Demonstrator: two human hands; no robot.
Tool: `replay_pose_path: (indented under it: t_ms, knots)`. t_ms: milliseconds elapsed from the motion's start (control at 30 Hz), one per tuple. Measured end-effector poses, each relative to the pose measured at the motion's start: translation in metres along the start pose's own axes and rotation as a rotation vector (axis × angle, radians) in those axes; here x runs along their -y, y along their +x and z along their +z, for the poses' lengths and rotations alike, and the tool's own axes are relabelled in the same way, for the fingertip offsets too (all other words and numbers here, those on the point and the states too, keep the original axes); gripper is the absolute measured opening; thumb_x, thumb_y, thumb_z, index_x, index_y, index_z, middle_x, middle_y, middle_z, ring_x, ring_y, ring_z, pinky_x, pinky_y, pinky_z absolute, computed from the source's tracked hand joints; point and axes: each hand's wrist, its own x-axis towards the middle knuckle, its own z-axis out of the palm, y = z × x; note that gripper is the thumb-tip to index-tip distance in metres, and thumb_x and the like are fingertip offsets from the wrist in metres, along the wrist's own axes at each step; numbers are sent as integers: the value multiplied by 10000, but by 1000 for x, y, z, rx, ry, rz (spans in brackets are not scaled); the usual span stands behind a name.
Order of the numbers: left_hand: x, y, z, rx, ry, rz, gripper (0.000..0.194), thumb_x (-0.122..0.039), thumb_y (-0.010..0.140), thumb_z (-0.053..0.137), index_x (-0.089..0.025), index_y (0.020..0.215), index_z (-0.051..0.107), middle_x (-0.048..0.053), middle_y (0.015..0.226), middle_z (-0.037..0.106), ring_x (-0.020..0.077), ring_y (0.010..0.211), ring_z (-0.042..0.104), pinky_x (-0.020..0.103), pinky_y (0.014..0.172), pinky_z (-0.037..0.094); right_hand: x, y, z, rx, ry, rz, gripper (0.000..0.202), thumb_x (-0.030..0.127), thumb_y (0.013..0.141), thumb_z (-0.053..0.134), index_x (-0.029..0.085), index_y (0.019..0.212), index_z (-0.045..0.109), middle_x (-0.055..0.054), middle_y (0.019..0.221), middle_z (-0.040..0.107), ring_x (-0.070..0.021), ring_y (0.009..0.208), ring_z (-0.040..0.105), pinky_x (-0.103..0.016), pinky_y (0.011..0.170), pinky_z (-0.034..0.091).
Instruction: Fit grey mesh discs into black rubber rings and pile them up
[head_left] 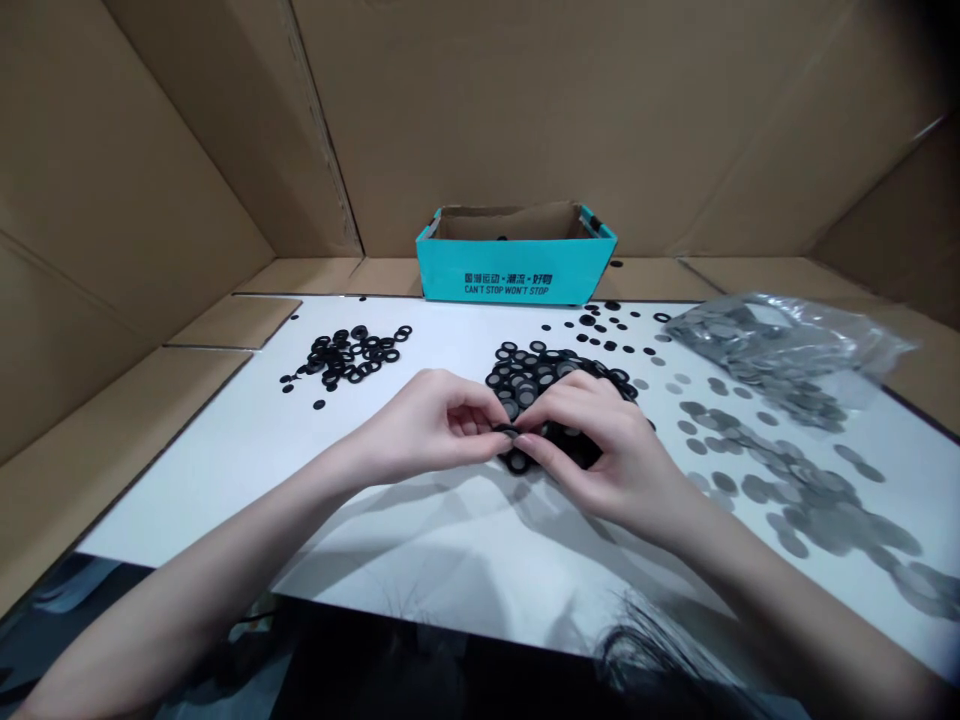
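My left hand (450, 425) and my right hand (600, 435) meet at the middle of the table, thumbs and forefingers closed. Between their fingertips is a small black ring (507, 430), pinched from both sides; a grey centre seems to show in it. Right behind and under my fingers lies a pile of black rings with grey discs in them (525, 378), partly hidden by my right hand. One such ring (518, 462) lies just below my fingertips.
Loose black rings (352, 350) lie at the left. Grey discs (810, 490) spread over the right side, near a clear plastic bag (787, 345) of discs. A turquoise box (517, 270) stands at the back, with small black pieces (600, 325) before it. Cardboard walls (525, 120) enclose the white table (420, 540).
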Motion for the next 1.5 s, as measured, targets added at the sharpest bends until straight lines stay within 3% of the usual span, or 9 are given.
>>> replay_pose_path:
  t_ms: [200, 400, 700, 933, 1133, 1333, 1500]
  knots:
    - [-3, -2, 3, 10, 4, 38, 170, -288, 922, 577, -135, 857, 611, -13, 650, 620, 83, 593, 558, 172, 560, 422, 4, 2, -4, -6, 100, 55, 204, 146, 908, 554, 212, 718, 523, 4, 658, 599, -143, 648, 529, -300, 607, 413]
    - [-5, -3, -2, 94, 155, 37, 122, -242, 897, 593, -136, 837, 608, -17, 628, 627, 79, 574, 562, 165, 548, 416, 6, 0, -2, -28, 79, 40, 198, 133, 891, 558, 209, 715, 511, -6, 658, 617, -152, 656, 529, -310, 603, 404]
    - [0, -1, 1, -36, 6, 17, 128, -220, 835, 652, -94, 832, 678, -2, 671, 620, 71, 597, 530, 164, 559, 420, 3, 0, -3, -7, 39, 34, 150, 154, 896, 586, 207, 755, 579, -22, 710, 674, -182, 735, 552, -345, 673, 409]
    - [-1, -3, 4, 17, 30, 45, 169, -295, 946, 561, -138, 887, 585, -30, 642, 616, 73, 589, 575, 162, 572, 441, 5, 1, -4, -3, 52, 68, 195, 136, 913, 549, 205, 732, 528, 5, 665, 595, -143, 657, 524, -300, 623, 401]
    - [-5, -4, -1, 111, 135, 29, 108, -217, 912, 576, -133, 848, 593, -35, 611, 611, 70, 558, 589, 152, 549, 435, 8, -2, 1, -28, 15, 16, 200, 114, 902, 530, 196, 722, 497, 0, 660, 583, -149, 669, 500, -301, 608, 360]
    - [-1, -2, 1, 9, 6, 22, 78, -159, 835, 634, -86, 822, 660, -29, 634, 590, 48, 569, 525, 137, 541, 412, 3, -1, -4, 63, -12, 24, 142, 158, 923, 559, 188, 784, 564, -5, 725, 633, -166, 744, 505, -336, 689, 359]
    - [-2, -1, 5, -6, 1, 44, 140, -220, 885, 614, -100, 815, 636, -39, 612, 572, 44, 563, 502, 133, 530, 389, 2, 0, -7, 91, -11, 36, 166, 165, 940, 550, 192, 777, 566, -5, 720, 635, -164, 750, 507, -331, 697, 369]
